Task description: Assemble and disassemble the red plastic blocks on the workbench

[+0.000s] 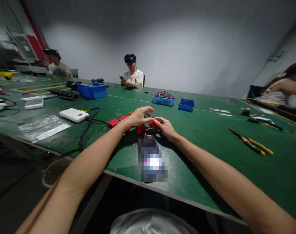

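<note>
At right hand, bright red block

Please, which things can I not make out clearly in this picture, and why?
In the head view:
Red blocks: partly hidden by the left hand.
Phone screen: its content is lost in coarse pixel squares.
Parts in the blue bin: too small to count.
Person at right: cut off by the picture's right edge.

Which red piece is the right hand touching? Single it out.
The rightmost red piece, against the right hand; the other red pieces sit farther left, around the left hand.
</note>
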`<act>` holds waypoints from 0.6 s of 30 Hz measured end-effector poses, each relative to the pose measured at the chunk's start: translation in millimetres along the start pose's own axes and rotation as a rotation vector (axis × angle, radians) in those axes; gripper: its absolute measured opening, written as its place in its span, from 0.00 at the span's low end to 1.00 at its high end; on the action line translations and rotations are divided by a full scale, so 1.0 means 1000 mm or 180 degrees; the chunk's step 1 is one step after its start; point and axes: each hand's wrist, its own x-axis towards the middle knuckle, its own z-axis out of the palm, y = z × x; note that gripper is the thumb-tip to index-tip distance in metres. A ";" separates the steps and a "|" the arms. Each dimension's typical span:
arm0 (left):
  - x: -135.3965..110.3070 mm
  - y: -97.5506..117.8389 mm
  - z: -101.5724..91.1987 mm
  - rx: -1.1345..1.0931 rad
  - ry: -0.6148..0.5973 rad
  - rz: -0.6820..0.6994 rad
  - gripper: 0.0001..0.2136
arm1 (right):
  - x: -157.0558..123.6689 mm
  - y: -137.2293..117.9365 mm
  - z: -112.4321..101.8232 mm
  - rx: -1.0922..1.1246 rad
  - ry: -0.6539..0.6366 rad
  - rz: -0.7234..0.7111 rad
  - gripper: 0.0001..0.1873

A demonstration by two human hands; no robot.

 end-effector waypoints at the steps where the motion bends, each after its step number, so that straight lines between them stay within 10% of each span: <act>1: 0.000 -0.001 -0.002 0.0223 0.0079 -0.0099 0.16 | 0.000 0.000 0.000 0.0020 0.0013 0.0005 0.22; 9: -0.007 -0.011 -0.026 0.1576 -0.0366 -0.1205 0.15 | 0.001 0.002 0.001 0.0067 0.0045 -0.0005 0.22; 18: -0.008 -0.014 -0.028 0.1881 -0.0718 -0.1139 0.09 | 0.004 0.005 -0.004 -0.0335 -0.0104 -0.0063 0.19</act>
